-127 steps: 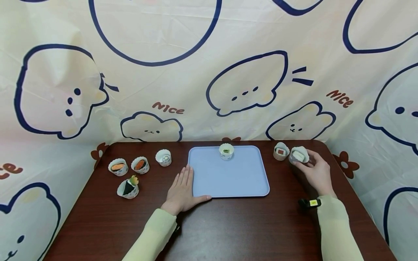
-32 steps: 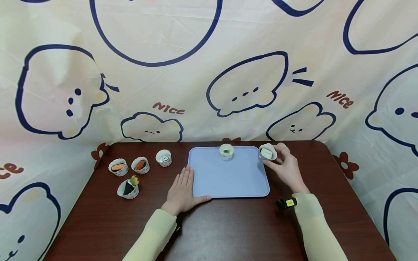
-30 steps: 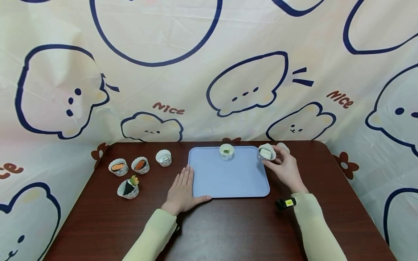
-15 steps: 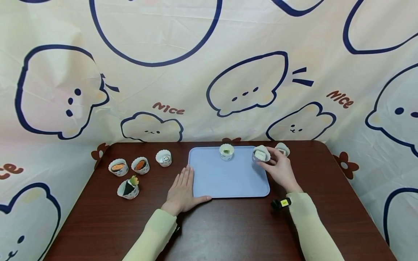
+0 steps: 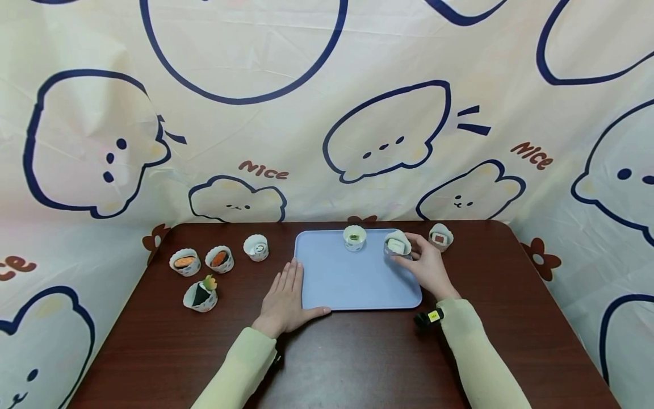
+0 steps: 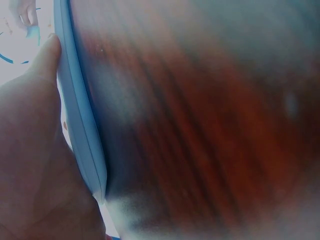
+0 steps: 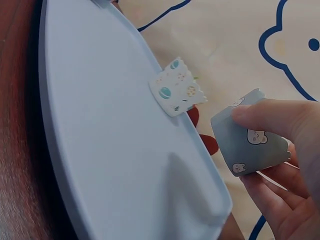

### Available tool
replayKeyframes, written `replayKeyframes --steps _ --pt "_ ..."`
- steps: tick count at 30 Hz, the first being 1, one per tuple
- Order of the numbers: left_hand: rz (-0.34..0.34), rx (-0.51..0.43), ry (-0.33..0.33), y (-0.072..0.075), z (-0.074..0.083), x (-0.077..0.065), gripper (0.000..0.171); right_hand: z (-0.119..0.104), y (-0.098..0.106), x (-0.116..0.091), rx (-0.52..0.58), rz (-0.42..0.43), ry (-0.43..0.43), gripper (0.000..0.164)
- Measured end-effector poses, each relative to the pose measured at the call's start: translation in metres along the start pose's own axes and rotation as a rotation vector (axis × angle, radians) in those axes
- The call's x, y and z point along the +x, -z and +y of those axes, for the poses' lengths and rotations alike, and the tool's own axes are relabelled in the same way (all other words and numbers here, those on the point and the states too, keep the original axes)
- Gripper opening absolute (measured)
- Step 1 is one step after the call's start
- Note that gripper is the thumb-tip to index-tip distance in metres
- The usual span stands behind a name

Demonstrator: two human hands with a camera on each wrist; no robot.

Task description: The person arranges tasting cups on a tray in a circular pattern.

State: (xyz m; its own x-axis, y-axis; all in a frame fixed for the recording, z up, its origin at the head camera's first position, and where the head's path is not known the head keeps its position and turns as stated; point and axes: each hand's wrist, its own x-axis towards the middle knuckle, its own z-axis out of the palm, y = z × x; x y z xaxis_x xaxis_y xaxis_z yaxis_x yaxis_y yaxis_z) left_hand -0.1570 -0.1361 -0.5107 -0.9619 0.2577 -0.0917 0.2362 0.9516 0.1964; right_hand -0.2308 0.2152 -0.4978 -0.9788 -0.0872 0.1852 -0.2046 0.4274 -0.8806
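Note:
Pinched between my right hand's (image 5: 428,266) thumb and fingers is a grey-patterned paper baking cup (image 5: 397,243) with a pale white piece inside. It hangs over the right back part of a light blue tray (image 5: 357,284); in the right wrist view the cup (image 7: 252,137) is above the tray's surface (image 7: 120,125). A white patterned baking cup (image 5: 354,237) with a green-topped piece stands at the tray's back edge. My left hand (image 5: 286,298) lies with straight fingers along the tray's left side, its thumb at the front edge.
On the left stand paper cups with sushi-like pieces: one orange-topped (image 5: 185,262), one red-orange (image 5: 219,259), one with a white swirl (image 5: 256,247), and one dark with a yellow top (image 5: 200,295). Right of the tray stands another cup (image 5: 440,237). A cartoon-print cloth (image 5: 306,142) hangs behind.
My right hand has carried the grey baking cup leftward from the table's right side to over the tray. The cup behind that hand shows fully again. My left hand has stayed put.

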Motion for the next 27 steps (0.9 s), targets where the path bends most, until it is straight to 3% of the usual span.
replayKeyframes --steps 11,27 --pt "0.007 -0.014 -0.007 0.000 0.000 0.000 0.126 0.004 -0.019 0.008 -0.006 -0.030 -0.043 0.063" --pt "-0.002 -0.017 0.002 -0.001 -0.001 0.000 0.128 0.009 -0.042 0.017 -0.043 -0.044 -0.036 0.059"
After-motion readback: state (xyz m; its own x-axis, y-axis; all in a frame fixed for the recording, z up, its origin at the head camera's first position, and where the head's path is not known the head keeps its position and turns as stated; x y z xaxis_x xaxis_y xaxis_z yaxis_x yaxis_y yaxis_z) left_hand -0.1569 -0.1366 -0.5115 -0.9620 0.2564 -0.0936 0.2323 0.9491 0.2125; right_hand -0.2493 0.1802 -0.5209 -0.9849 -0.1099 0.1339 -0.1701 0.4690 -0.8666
